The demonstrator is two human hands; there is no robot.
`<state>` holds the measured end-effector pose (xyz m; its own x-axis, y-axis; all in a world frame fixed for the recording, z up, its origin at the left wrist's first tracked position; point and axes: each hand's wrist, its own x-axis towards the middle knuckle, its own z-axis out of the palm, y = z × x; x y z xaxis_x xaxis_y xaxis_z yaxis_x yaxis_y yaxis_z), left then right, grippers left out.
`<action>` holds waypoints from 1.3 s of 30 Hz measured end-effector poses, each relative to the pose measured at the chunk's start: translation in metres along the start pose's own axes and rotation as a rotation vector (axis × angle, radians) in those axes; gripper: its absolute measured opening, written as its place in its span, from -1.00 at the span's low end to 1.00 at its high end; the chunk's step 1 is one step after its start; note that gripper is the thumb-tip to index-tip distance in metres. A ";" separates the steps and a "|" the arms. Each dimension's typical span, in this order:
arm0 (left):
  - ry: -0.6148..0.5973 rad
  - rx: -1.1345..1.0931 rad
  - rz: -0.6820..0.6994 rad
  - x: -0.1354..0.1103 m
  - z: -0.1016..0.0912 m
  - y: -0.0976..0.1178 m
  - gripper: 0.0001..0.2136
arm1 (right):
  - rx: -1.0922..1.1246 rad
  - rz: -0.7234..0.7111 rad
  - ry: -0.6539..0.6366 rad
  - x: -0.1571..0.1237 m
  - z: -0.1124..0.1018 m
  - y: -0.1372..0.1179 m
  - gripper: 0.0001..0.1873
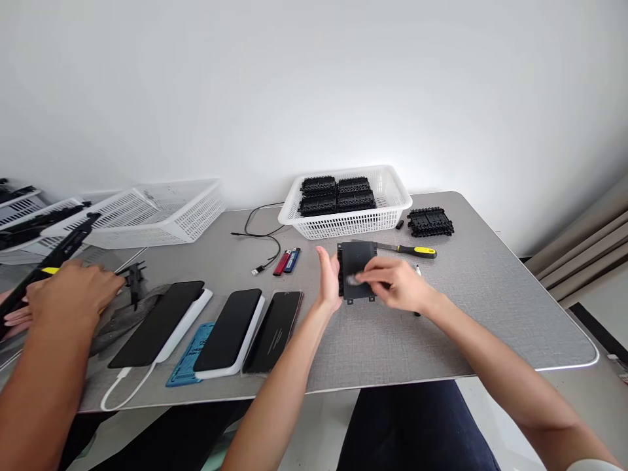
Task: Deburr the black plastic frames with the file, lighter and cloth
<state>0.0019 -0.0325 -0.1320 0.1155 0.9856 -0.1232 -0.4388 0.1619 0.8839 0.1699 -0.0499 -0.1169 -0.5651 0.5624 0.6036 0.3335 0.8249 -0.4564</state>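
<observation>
My left hand (330, 280) grips the left edge of a flat black plastic panel (360, 258), thumb pointing up. The panel is tilted toward me above the table, and small tabs stick out along its edges. Over its face, my right hand (396, 282) is closed in a pinch on a small greyish thing (352, 280), too blurred to name, which appears to touch the surface. Just behind the panel lies a file-like tool with a black and yellow handle (417, 251), its blade partly hidden. A slim pen-like thing (418, 271) is partly covered by my right hand.
A white basket (346, 229) holds several black ribbed parts; more parts (430, 222) are stacked right of it. Red (281, 263) and blue lighters (292, 260), a black cable (267, 235) and phones (229, 327) lie leftward. A co-worker's hand (73, 288) works at far left.
</observation>
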 end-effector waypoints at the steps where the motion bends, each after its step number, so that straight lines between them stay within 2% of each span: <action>1: -0.034 0.007 -0.009 -0.001 0.002 -0.002 -0.15 | -0.020 0.046 0.130 0.002 0.000 0.000 -0.63; 3: -0.108 0.026 -0.023 -0.003 0.008 -0.007 -0.17 | -0.095 0.147 0.317 0.005 0.001 0.001 -0.63; 5: -0.168 0.026 -0.035 -0.005 0.014 -0.011 -0.19 | -0.187 0.212 0.336 0.008 0.005 0.002 -0.63; 7: -0.181 0.014 -0.045 -0.007 0.018 -0.013 -0.21 | -0.263 0.218 0.254 0.009 0.009 0.002 -0.62; 10: -0.127 -0.014 -0.045 -0.007 0.015 -0.009 -0.19 | -0.303 0.138 0.100 0.008 0.013 -0.001 -0.64; 16: 0.005 -0.010 0.002 -0.001 0.000 0.005 -0.15 | -0.200 -0.061 -0.223 -0.002 0.016 -0.005 -0.60; 18: 0.062 -0.017 0.016 0.002 -0.004 0.006 -0.19 | -0.158 -0.101 -0.273 -0.004 0.016 -0.003 -0.58; 20: 0.112 -0.033 0.038 0.005 -0.007 0.007 -0.23 | -0.100 -0.089 -0.196 -0.005 0.016 -0.002 -0.61; 22: 0.113 -0.044 0.062 0.007 -0.008 0.005 -0.26 | -0.037 -0.006 0.010 -0.004 0.015 -0.002 -0.62; 24: 0.063 -0.049 0.080 0.007 -0.007 0.003 -0.30 | 0.003 0.090 0.220 -0.002 0.016 -0.004 -0.64; 26: 0.002 -0.059 0.083 0.007 -0.004 0.000 -0.38 | 0.015 0.145 0.337 0.000 0.018 -0.005 -0.65; 31: -0.035 -0.029 0.173 0.003 0.003 -0.008 -0.67 | 0.109 0.210 0.362 0.001 0.027 -0.003 -0.66; 33: -0.053 -0.002 0.201 0.001 0.004 -0.008 -0.72 | 0.175 0.253 0.381 0.002 0.028 -0.001 -0.68; 35: -0.082 0.020 0.226 0.000 0.004 -0.007 -0.69 | 0.230 0.294 0.424 0.002 0.026 0.001 -0.71; 39: -0.088 0.128 0.327 -0.001 0.004 -0.007 -0.50 | 0.309 0.305 0.479 0.003 0.021 0.004 -0.75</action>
<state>0.0082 -0.0348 -0.1359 0.0661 0.9755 0.2100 -0.3511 -0.1742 0.9200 0.1537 -0.0461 -0.1303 -0.0561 0.7912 0.6090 0.1528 0.6096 -0.7779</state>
